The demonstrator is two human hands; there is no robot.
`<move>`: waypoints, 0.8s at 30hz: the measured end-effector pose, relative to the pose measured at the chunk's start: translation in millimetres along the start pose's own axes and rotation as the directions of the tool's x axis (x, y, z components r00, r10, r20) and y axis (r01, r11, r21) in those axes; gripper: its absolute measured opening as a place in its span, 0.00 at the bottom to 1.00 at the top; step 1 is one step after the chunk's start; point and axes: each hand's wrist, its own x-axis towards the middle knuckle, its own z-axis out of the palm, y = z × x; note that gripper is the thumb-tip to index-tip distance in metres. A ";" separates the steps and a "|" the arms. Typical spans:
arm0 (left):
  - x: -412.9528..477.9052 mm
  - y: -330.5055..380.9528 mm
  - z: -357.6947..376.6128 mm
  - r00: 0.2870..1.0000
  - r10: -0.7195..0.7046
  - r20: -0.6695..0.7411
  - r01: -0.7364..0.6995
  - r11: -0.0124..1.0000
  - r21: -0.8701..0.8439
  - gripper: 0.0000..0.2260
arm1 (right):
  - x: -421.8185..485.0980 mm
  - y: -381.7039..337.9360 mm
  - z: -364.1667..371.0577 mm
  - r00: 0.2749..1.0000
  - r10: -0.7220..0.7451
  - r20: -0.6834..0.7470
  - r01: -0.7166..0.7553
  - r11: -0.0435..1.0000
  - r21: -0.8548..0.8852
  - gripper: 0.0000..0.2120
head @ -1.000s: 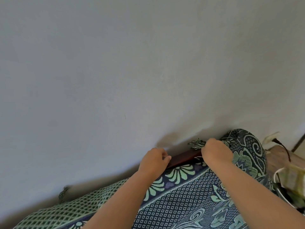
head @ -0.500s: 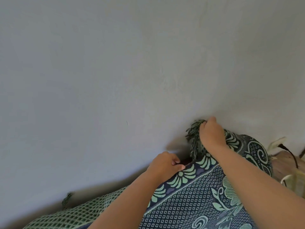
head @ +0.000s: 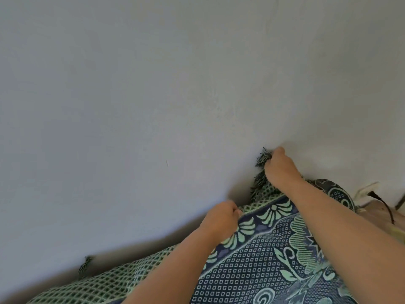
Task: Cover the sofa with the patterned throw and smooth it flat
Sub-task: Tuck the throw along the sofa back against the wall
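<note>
1. grips the bunched fringe (head: 260, 170) of the throw (head: 252, 260) with the right hand (head: 279, 170), fingers curled tight round it, lifted higher against the wall (head: 153, 106) than a second ago.
2. pinches the green border with the left hand (head: 221, 218), thumb and fingers closed on the cloth, shifted a little farther and to the right.
3. covers the brown wooden rail that showed bare a second ago; lies over the sofa back and spreads near and right, with the sofa itself out of sight beneath.
4. suggests, as a judgement, that the far edge has cleared the back and can drop behind it.
5. leaves the smoothing undone: cloth bunched at the far right corner, and a loose tuft (head: 84, 265) at the far left.
</note>
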 end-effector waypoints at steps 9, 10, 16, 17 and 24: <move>-1.4 9.4 -14.8 0.999 -0.003 0.038 -0.002 0.989 0.146 0.14 | -24.9 3.7 28.4 0.881 -0.062 0.468 0.230 0.923 -0.310 0.14; -1.7 7.8 -15.1 0.999 -0.019 0.043 0.011 0.987 0.162 0.14 | -27.7 2.1 30.3 0.847 -0.067 0.528 0.283 0.896 -0.341 0.16; -4.8 -2.5 -21.4 0.994 -0.049 0.102 0.042 0.997 0.072 0.13 | -34.1 -1.1 35.7 0.722 -0.060 0.689 0.460 0.786 -0.413 0.18; -6.3 -2.3 -23.4 0.992 -0.047 0.116 0.039 0.997 0.066 0.15 | -33.5 -0.6 36.7 0.727 -0.064 0.684 0.471 0.771 -0.429 0.18; -11.7 1.8 -28.0 0.986 -0.014 0.166 -0.009 0.991 0.134 0.20 | -30.3 2.8 39.5 0.793 -0.085 0.603 0.474 0.709 -0.523 0.11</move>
